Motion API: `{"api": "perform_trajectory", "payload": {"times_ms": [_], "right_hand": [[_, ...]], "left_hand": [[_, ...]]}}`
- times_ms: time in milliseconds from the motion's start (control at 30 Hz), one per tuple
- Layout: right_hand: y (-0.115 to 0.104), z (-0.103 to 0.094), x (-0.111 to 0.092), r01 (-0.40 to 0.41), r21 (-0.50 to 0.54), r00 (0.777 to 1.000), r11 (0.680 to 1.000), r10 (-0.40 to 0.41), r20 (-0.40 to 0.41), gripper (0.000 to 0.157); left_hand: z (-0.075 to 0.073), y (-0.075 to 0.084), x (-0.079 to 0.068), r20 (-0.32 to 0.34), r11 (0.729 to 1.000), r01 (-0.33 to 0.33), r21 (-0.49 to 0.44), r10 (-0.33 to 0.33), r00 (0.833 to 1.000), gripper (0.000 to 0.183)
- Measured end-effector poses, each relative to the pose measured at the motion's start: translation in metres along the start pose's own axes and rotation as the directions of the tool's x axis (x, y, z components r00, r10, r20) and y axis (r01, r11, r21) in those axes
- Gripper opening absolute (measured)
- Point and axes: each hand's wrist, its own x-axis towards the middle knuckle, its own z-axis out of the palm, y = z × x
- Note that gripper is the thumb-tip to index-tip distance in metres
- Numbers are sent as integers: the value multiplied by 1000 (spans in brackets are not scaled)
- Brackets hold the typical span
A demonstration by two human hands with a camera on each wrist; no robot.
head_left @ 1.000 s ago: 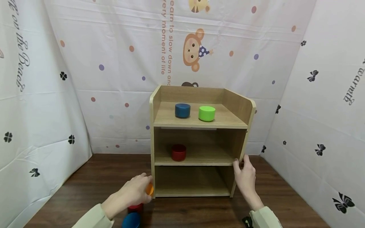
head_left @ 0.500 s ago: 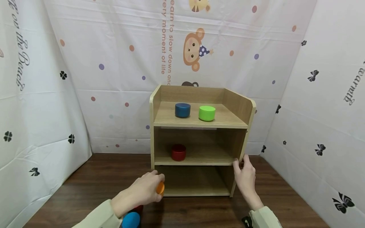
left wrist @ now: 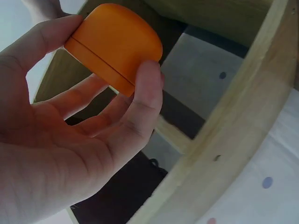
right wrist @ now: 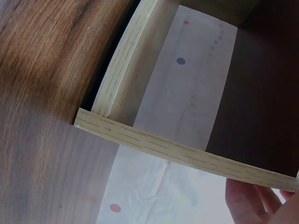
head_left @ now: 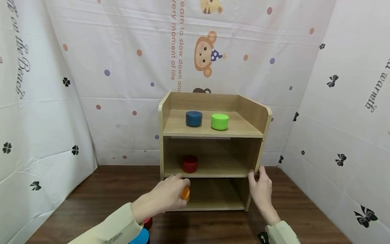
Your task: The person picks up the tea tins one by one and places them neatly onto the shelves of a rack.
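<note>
My left hand pinches a small orange round container between thumb and fingers, in front of the lowest compartment of a wooden shelf. In the left wrist view, a seam runs round the orange container's side, and the fingertips press on its rim. My right hand grips the shelf's right side panel at the height of the middle board. In the right wrist view, its fingers lie on the panel's outer side. A dark blue container and a bright green container stand on the top board.
On the middle board, toward the left, stands a dark red container. A blue container and a red container sit on the dark wooden table, partly hidden by my left forearm. Printed white cloth hangs behind.
My left hand has carried the orange container rightward, from beside the shelf's left edge to in front of the lowest compartment. The right hand has kept its grip on the side panel.
</note>
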Motion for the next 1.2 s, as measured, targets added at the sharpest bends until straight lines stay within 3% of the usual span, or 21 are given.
{"api": "perform_trajectory", "payload": {"times_ms": [600, 1200], "right_hand": [[0, 1, 0, -3, -2, 1000, 1000, 3, -10, 9], [0, 0, -1, -5, 0, 1000, 1000, 5, -9, 10]], "left_hand": [[-24, 35, 34, 2, 998, -54, 15, 54, 999, 42], [-24, 47, 83, -44, 999, -40, 28, 42, 998, 45]]}}
